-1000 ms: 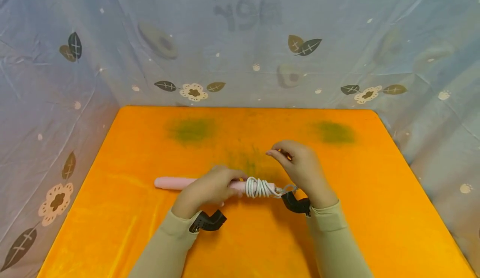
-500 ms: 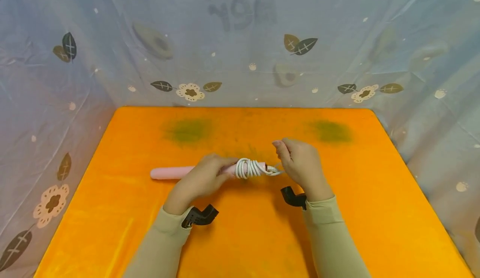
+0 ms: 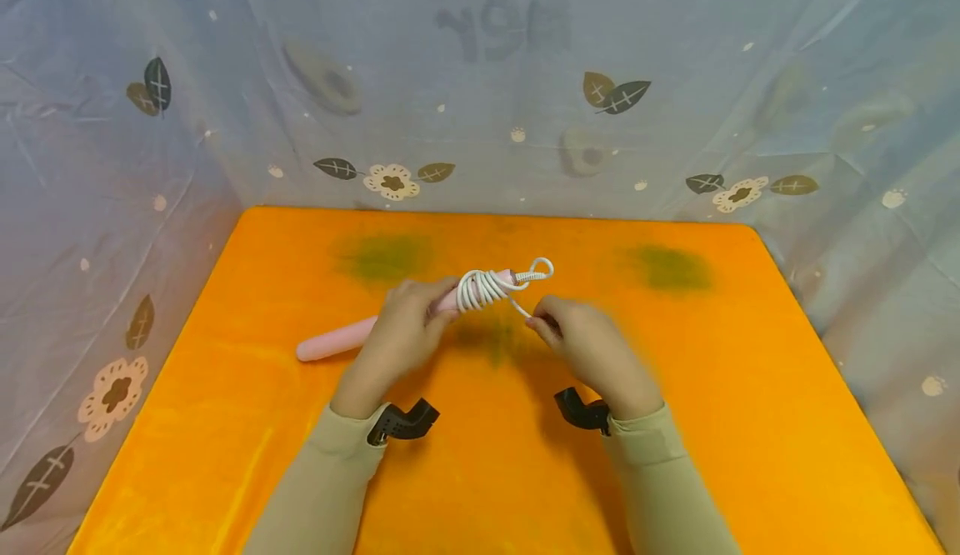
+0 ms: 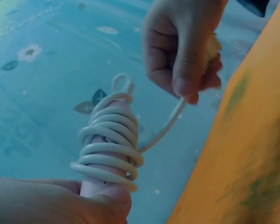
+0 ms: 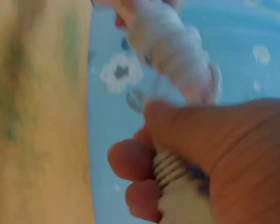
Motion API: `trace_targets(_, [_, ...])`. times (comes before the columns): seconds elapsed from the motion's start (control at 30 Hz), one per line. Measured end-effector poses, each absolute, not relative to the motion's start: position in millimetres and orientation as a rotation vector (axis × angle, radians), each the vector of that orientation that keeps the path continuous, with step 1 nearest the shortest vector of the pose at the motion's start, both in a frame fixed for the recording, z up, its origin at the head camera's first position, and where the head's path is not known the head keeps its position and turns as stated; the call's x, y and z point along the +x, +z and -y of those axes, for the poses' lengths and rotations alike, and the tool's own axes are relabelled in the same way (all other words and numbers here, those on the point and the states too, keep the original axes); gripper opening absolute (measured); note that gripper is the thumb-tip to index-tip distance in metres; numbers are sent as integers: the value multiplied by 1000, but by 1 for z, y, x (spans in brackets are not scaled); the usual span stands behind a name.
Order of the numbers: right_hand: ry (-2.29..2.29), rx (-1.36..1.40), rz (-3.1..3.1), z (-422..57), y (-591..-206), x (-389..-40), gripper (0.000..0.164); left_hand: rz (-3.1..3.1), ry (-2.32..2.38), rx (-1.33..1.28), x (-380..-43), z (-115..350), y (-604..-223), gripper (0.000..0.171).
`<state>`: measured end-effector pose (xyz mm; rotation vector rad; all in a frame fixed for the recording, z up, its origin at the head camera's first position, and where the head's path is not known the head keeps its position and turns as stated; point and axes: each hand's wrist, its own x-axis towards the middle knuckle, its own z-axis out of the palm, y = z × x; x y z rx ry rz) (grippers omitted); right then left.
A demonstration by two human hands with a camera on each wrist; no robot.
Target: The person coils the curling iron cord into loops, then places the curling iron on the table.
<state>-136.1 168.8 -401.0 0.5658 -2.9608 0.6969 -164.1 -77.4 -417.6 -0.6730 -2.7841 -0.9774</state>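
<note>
A slim pink hair iron [image 3: 336, 340] is held above the table by my left hand [image 3: 401, 326], tilted so its corded end points to the back right. Several loops of white cord [image 3: 480, 290] wrap that end, and a small cord loop sticks out beyond it. My right hand [image 3: 596, 351] grips the cord's free end, and a short length runs from the coil to its fingers. In the right wrist view the fingers curl round a pale plug [image 5: 182, 200] with a ribbed neck. Much of the plug is hidden in the palm.
An orange cloth-covered table [image 3: 480, 472] with dark greenish smudges lies below the hands. A pale blue curtain [image 3: 480, 105] with leaf and flower prints stands behind it and on both sides. Black wrist mounts [image 3: 405, 420] sit at the sleeve cuffs.
My left hand has lifted the hair iron and tilted its corded end up and away. My right hand has come down, and a length of cord now stretches between it and the coil.
</note>
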Motion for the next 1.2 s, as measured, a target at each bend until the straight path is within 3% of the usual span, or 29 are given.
trace_targets(0.1, [632, 638, 2894, -152, -409, -133, 5, 2741, -1022, -612, -164, 77, -415, 43])
trace_targets(0.3, [560, 900, 2818, -116, -426, -124, 7, 2654, -1092, -590, -164, 75, -413, 38])
trace_targets(0.6, [512, 985, 2604, -119, -396, -109, 15, 2720, -850, -622, -169, 69, -422, 36])
trace_targets(0.8, [516, 1007, 2502, -128, -389, -114, 11, 2915, -703, -827, -164, 59, -431, 27])
trace_targets(0.97, [674, 937, 2558, -147, -387, -122, 7, 3056, -681, -1035, -155, 54, -430, 30])
trace_targets(1.2, [1371, 904, 2817, -186, -369, -119, 11, 3201, -1199, -1343, -141, 59, -418, 33])
